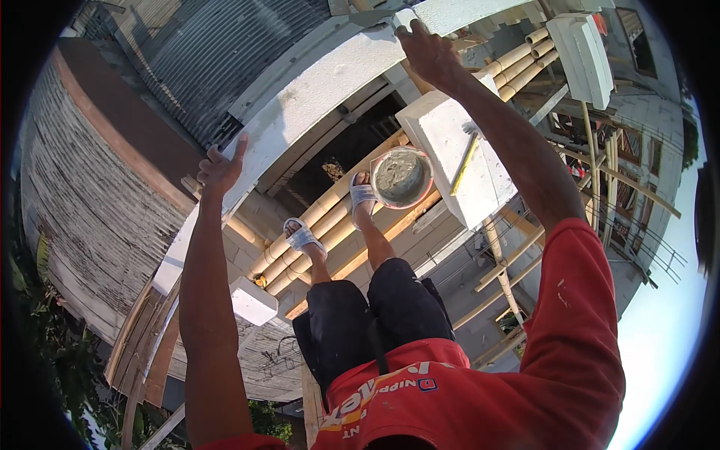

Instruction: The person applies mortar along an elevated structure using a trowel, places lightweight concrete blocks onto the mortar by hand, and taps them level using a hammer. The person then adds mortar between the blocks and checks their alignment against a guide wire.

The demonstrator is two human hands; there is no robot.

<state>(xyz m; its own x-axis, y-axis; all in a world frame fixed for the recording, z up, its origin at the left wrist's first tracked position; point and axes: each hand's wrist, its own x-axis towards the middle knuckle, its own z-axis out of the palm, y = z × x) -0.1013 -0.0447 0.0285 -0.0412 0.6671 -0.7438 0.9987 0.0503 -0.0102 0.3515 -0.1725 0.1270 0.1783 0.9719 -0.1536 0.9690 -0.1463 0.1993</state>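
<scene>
A long white lightweight-block wall curves across in front of me. My left hand is at its left stretch, thumb and fingers apart, with nothing seen in it. Farther right, the fingers of my right hand are bent over a small white block piece on top of the wall. Below that arm stands a large white block, and a yellow-handled tool with a pale head lies on it. A round bucket of wet grey mortar is beside my right foot.
My sandalled feet stand on bamboo poles, with gaps showing a drop below. Another white block lies at left, and more blocks are stacked at far right. Corrugated roofing lies beyond the wall; bamboo scaffolding is at right.
</scene>
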